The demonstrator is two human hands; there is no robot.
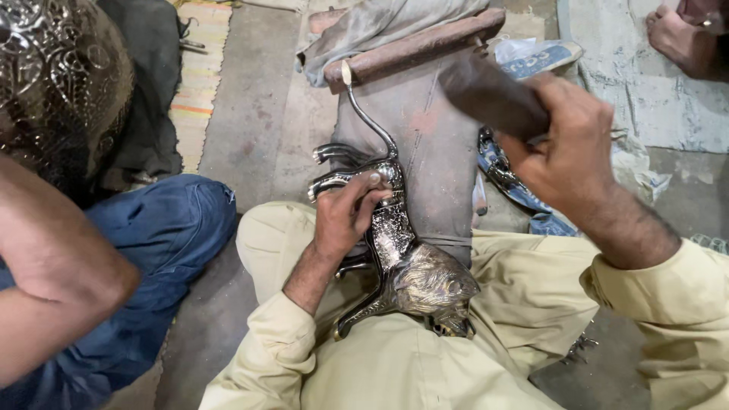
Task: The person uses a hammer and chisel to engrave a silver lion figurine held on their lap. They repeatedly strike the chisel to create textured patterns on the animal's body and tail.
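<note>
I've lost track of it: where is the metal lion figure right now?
In the head view, the metal lion figure lies mid-frame on the grey block over the person's lap, steadied by the left hand.

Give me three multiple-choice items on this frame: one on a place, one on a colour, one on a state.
1. Where does the metal lion figure lie?
A. On a shelf
B. On the lap and wooden block
C. In a box

2. What colour are the trousers of the person at left?
A. Blue
B. Red
C. White

3. What is the right hand doing?
A. Lying flat on the floor
B. Resting empty on a knee
C. Gripping a dark tool, raised

Answers: 1 B, the figure rests against the block between the thighs, steadied by the left hand. 2 A, the folded leg is in blue denim. 3 C, the fingers wrap the tool above the block.
</note>
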